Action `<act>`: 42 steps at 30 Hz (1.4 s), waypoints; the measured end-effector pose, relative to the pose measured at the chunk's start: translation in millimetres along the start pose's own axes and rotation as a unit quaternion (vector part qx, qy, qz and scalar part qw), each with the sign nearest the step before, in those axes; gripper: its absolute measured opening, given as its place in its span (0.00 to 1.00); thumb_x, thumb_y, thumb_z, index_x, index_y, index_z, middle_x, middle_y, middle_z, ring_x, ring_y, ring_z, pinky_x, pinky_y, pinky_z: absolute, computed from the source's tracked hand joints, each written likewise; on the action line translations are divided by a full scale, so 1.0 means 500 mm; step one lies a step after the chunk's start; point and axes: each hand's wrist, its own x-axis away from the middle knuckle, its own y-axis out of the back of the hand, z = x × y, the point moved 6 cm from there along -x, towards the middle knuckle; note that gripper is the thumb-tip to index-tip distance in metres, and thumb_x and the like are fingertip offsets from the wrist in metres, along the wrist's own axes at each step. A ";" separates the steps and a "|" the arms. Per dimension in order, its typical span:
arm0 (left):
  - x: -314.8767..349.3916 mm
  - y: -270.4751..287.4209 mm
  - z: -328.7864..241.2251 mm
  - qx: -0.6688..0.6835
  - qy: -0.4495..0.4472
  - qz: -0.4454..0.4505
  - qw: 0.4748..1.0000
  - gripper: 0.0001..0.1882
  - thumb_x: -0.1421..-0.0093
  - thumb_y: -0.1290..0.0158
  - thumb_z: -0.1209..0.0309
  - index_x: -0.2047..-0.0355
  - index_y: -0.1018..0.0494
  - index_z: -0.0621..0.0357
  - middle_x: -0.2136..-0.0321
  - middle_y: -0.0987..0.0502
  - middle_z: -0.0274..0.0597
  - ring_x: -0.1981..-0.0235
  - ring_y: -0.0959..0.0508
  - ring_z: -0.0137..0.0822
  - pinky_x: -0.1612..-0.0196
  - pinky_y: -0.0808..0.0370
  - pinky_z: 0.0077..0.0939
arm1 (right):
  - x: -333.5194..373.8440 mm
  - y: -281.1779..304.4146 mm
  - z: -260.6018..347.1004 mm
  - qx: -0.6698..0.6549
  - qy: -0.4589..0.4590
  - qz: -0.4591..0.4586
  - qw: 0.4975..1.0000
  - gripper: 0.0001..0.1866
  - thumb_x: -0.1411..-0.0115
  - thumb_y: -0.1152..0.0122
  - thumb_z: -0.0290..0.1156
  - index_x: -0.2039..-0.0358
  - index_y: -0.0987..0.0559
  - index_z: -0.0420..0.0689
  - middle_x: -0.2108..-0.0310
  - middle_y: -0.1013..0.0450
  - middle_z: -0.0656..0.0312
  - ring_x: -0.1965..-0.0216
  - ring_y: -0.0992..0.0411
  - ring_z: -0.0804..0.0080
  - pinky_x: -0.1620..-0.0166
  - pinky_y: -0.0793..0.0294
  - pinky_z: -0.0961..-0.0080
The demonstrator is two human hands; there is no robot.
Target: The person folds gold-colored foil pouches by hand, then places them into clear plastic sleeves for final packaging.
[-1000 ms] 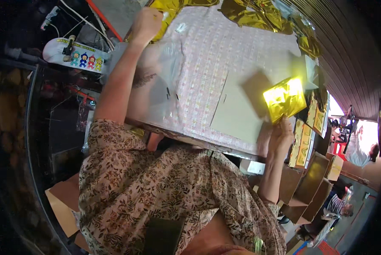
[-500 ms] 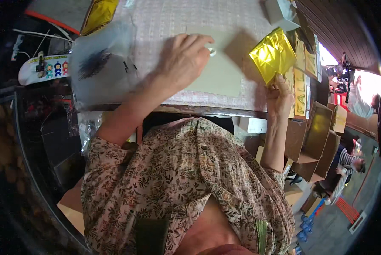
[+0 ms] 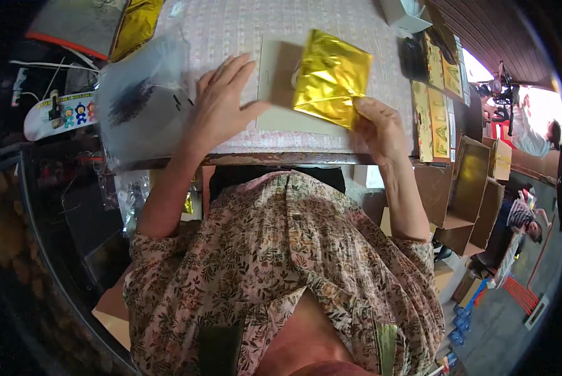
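Note:
My right hand pinches the lower right corner of a shiny gold foil pouch between thumb and fingers. The pouch is tilted over a flat grey-beige cardboard sheet and hides much of it. A small pale loop peeks out at the pouch's left edge; what it belongs to is hidden. My left hand is at the sheet's left edge, fingers stretched and thumb spread toward the sheet, holding nothing.
A clear plastic bag with thin black pieces lies on the table's left, below another gold foil piece. Yellow printed boxes and a white box line the right side. Open cardboard boxes stand beyond. Another person is far right.
My right hand has brought the gold pouch leftward, from the table's right side to above the cardboard sheet. My left hand has moved left, off the small pale piece, and its fingers have spread.

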 end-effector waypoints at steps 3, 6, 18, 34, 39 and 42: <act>-0.001 0.019 0.057 0.081 0.037 -0.033 0.995 0.28 0.37 0.39 0.64 0.39 0.28 0.63 0.38 0.27 0.49 0.38 0.27 0.48 0.35 0.35 0.44 | -0.022 -0.056 -0.008 0.012 -0.051 0.048 0.997 0.07 0.33 0.35 0.29 0.62 0.16 0.38 0.73 0.22 0.67 0.76 0.29 0.82 0.71 0.32 0.81; -0.026 0.043 0.054 0.100 0.015 -0.052 0.994 0.20 0.34 0.45 0.72 0.42 0.25 0.62 0.40 0.25 0.49 0.41 0.23 0.48 0.37 0.30 0.40 | -0.050 -0.070 -0.013 0.012 -0.049 0.002 0.999 0.06 0.35 0.32 0.27 0.65 0.15 0.38 0.73 0.20 0.63 0.78 0.27 0.79 0.74 0.30 0.80; -0.172 -0.098 -0.104 0.077 -0.238 0.097 0.963 0.23 0.29 0.49 0.62 0.36 0.28 0.52 0.35 0.28 0.38 0.36 0.27 0.37 0.30 0.38 0.47 | -0.060 -0.080 0.000 0.109 -0.108 -0.052 0.987 0.05 0.37 0.31 0.27 0.65 0.16 0.39 0.73 0.19 0.59 0.77 0.24 0.75 0.74 0.26 0.79; -0.161 -0.156 -0.098 0.093 -0.230 0.085 0.965 0.26 0.28 0.50 0.56 0.34 0.31 0.53 0.32 0.32 0.39 0.31 0.34 0.40 0.28 0.43 0.50 | -0.037 -0.080 0.073 0.534 0.166 -0.006 0.829 0.11 0.34 0.34 0.31 0.56 0.15 0.37 0.64 0.16 0.54 0.68 0.17 0.65 0.63 0.17 0.67; -0.167 -0.149 -0.102 0.089 -0.232 0.089 0.964 0.28 0.27 0.51 0.57 0.32 0.36 0.55 0.32 0.32 0.44 0.33 0.31 0.42 0.29 0.42 0.50 | -0.018 -0.113 0.074 0.668 0.380 0.016 0.640 0.24 0.29 0.43 0.37 0.37 0.27 0.40 0.37 0.29 0.51 0.39 0.29 0.50 0.36 0.34 0.49; -0.174 -0.142 -0.099 0.135 -0.178 0.092 0.970 0.32 0.27 0.52 0.57 0.28 0.44 0.53 0.32 0.34 0.47 0.34 0.30 0.45 0.28 0.42 0.51 | -0.037 -0.113 0.037 0.716 0.397 0.055 0.572 0.31 0.26 0.50 0.44 0.28 0.39 0.44 0.26 0.44 0.52 0.26 0.46 0.51 0.26 0.56 0.44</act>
